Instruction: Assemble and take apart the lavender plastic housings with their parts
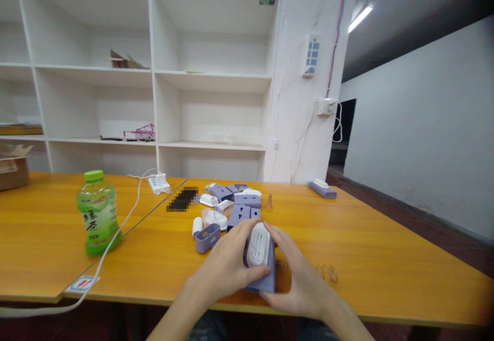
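Note:
Both my hands close around a purple and white plastic device (259, 253) that rests on the wooden table (386, 248) near its front edge. My left hand (226, 269) wraps its left side, thumb along the lower edge. My right hand (299, 274) presses against its right side and bottom corner. Just behind it lies a cluster of purple and white plastic parts (231, 204), with a purple cup-shaped piece (207, 238) and a small white cylinder (197, 226) to the left.
A green tea bottle (99, 213) stands at the left. A white cable (123, 228) runs from a power strip (159, 183) across the table. Wire springs (328, 271) lie right of my hands. A purple piece (322, 187) sits far right. White shelves (154, 73) stand behind.

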{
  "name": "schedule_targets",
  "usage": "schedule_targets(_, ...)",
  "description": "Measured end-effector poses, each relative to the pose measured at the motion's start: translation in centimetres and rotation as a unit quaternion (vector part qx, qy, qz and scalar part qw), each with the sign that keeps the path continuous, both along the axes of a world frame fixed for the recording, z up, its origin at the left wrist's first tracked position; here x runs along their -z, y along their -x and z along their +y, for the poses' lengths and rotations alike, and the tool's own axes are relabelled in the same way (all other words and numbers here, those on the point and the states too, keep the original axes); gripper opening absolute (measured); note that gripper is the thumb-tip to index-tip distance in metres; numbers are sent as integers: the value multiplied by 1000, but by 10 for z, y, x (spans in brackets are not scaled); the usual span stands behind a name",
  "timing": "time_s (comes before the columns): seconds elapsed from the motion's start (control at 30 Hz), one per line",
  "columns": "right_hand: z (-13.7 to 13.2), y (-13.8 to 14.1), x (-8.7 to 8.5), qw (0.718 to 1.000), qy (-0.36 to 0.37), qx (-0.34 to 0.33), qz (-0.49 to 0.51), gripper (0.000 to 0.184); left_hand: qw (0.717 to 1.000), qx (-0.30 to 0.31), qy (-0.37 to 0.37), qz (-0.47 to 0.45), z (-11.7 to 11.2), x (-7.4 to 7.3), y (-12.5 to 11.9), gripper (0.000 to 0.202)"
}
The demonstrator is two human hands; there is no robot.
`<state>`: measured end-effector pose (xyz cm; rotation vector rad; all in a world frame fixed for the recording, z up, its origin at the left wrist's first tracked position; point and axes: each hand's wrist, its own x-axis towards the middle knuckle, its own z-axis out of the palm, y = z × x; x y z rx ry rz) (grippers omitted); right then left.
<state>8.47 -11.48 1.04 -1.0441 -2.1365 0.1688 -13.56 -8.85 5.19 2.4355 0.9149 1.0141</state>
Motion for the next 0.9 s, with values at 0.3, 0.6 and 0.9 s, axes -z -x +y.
schedule_targets(0.3, 0, 7, 3, 974, -182, 74, -109, 103, 997, -52, -64, -10, -11, 2, -15, 71)
schedule_targets(0.6, 4, 10, 8, 958, -225, 106, -144, 96, 988, -124, -12, -92, -10, 20, -33, 63)
schedule_targets(0.9, 2, 11, 8, 955, -241, 94, -146, 95, 982, -174, 16, -75, -14, 13, -38, 48)
